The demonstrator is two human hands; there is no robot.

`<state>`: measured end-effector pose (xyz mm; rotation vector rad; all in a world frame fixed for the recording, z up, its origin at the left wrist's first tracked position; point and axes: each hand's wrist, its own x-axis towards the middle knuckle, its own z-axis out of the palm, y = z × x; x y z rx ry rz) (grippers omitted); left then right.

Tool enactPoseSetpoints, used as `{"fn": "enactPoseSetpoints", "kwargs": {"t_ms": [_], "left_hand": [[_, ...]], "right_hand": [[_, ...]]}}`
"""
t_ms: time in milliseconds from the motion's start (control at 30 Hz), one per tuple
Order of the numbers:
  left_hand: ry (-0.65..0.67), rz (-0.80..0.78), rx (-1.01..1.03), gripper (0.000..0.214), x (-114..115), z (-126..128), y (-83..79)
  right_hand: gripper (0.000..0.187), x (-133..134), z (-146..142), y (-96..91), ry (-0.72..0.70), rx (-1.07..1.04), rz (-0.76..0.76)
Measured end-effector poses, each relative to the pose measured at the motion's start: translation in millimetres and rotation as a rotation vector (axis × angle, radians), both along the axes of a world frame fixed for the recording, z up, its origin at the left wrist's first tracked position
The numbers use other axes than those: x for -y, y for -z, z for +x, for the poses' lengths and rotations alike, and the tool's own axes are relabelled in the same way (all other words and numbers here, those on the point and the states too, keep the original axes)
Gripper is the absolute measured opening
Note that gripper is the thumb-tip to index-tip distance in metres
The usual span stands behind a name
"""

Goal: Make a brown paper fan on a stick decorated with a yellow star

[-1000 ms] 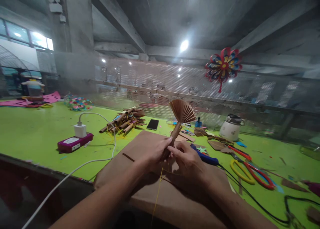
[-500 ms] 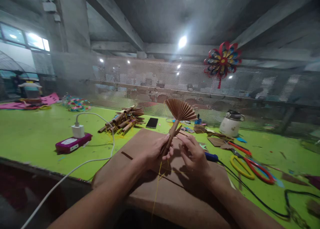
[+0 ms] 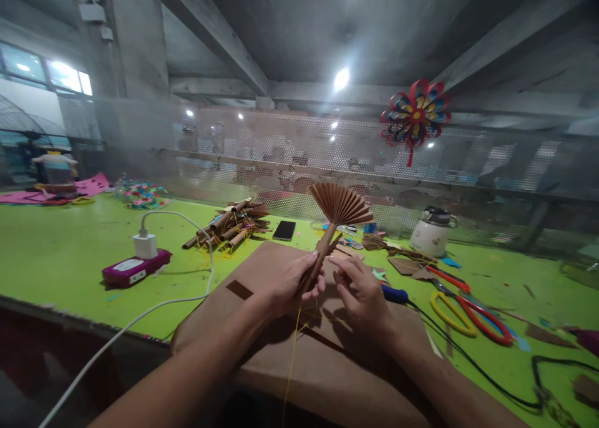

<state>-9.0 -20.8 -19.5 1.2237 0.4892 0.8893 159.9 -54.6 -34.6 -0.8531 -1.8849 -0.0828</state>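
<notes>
My left hand (image 3: 290,283) is closed round the rolled handle of a brown pleated paper fan (image 3: 339,206), holding it upright and tilted a little to the right. My right hand (image 3: 362,291) hovers just right of the handle with fingers loosely spread, pinching nothing I can make out. A thin yellow string (image 3: 294,347) hangs down from the handle. Both hands are above a large brown cardboard sheet (image 3: 281,365) on the green table (image 3: 56,247).
A pile of finished rolled fans (image 3: 231,225), a phone (image 3: 284,230), a pink power strip with white charger (image 3: 133,267), red and yellow scissors (image 3: 472,319), a blue-handled tool (image 3: 395,294) with black cable and a white pot (image 3: 433,233) lie around. A pinwheel (image 3: 415,116) hangs on the mesh screen.
My right hand has come off the fan handle and opened beside it. The fan stands slightly more upright in my left hand.
</notes>
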Motion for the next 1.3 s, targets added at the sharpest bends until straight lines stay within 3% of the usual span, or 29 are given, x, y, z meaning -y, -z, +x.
{"fn": "enactPoseSetpoints", "kwargs": {"t_ms": [833, 1300], "left_hand": [[0.050, -0.082, 0.063, 0.042, 0, -6, -7.6], [0.123, 0.022, 0.131, 0.031, 2, -12, -9.2]], "right_hand": [[0.025, 0, 0, -2.5, 0.024, -0.030, -0.016], [0.023, -1, 1, -5.6, 0.001, -0.077, -0.013]]}}
